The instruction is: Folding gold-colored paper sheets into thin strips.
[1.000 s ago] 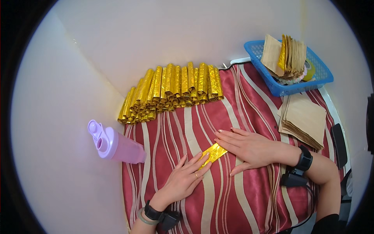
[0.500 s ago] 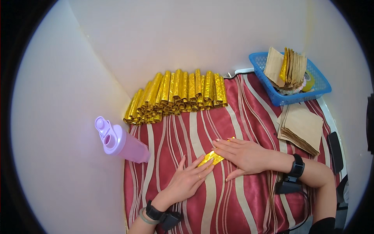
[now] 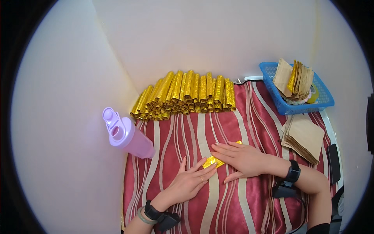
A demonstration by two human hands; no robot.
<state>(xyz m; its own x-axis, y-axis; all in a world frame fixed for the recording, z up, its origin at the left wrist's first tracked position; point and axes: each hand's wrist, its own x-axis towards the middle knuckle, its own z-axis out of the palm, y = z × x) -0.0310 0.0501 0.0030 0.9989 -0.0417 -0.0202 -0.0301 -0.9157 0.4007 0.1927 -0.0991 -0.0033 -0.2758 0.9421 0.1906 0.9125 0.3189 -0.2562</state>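
Observation:
A strip of shiny gold foil paper [image 3: 213, 160] lies slantwise on the cloth between my two hands. My left hand [image 3: 188, 182] is spread flat, its fingertips resting on the strip's near left end. Across the middle and far part of it lies my right hand [image 3: 248, 159], palm down with fingers stretched out. Only a short middle section and the far tip of the strip show; my right hand covers the stretch between. Behind my hands is a stacked pile of gold foil paper rolls [image 3: 187, 93] with open ends.
A lilac drink bottle [image 3: 134, 141] stands at the left. At the back right a blue basket [image 3: 277, 100] holds brown and gold papers. Nearer are a stack of brown paper sheets [image 3: 307, 134] and a dark phone-like object [image 3: 333, 163]. Striped red cloth [image 3: 175, 146] covers the table; pale walls surround it.
The whole view has shifted slightly, so the pile, bottle and basket appear farther right. Both hands stay flat on the gold foil strip with little visible movement.

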